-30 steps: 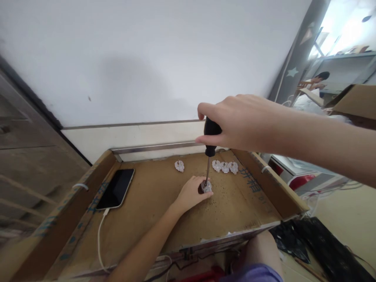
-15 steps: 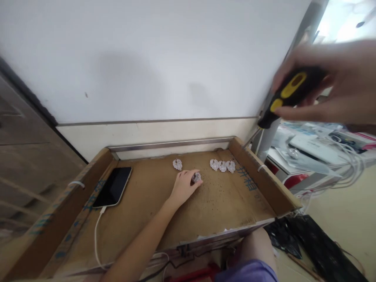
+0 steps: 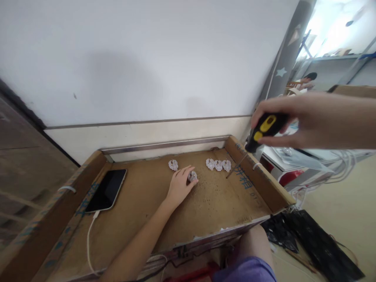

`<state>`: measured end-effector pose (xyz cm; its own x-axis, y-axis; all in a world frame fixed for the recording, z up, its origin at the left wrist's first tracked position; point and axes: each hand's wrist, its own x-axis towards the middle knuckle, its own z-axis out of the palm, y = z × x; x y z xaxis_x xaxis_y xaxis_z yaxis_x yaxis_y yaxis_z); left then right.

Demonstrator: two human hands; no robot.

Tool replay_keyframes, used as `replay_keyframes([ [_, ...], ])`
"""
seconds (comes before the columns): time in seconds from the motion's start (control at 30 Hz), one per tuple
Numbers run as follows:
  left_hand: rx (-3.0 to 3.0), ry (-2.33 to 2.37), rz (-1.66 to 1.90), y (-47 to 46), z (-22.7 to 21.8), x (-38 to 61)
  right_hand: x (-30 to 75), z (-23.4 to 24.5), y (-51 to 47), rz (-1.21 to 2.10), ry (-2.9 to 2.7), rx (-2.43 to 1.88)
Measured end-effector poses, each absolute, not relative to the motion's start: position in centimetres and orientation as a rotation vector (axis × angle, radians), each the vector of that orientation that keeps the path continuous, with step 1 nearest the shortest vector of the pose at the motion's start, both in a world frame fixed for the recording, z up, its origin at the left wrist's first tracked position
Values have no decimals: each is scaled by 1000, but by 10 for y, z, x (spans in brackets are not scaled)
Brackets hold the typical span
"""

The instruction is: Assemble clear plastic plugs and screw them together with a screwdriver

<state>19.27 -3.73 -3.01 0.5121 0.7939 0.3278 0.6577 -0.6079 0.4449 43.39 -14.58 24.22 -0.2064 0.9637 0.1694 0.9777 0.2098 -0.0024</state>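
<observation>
Left hand [image 3: 178, 186] pinches a plug [image 3: 193, 176] at the centre of the tray [image 3: 260, 178]; my right hand [image 3: 295, 122] grips the screwdriver [image 3: 264, 127] over the tray's right wall, off the plug. I think the row of plugs [image 3: 217, 165] near that wall is finished.

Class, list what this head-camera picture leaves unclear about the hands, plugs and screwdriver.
Head view only:
The plug: mostly covered by the left hand fingers.
The screwdriver: handle end hidden inside the right hand.
The three plugs in a row: too small for detail.
The phone cable: its end lost near the bottom edge.
</observation>
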Motion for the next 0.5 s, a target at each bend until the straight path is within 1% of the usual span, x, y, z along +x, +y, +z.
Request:
replay_keyframes([
  [0.1,2585,1204,667,-33,-27,194,430,230,-148,-37,-2449,-2040],
  [0.23,2831,1085,470,-9,-12,196,424,221,-149,-85,-2434,-2062],
  [0.33,2995,1053,412,14,-4,195,425,221,-145,-271,-2439,-2119],
  [0.43,2991,1164,482,28,-9,190,431,220,-139,-536,-2460,-2161],
  [0.5,2921,1248,536,31,-16,186,434,220,-135,-608,-2466,-2169],
])
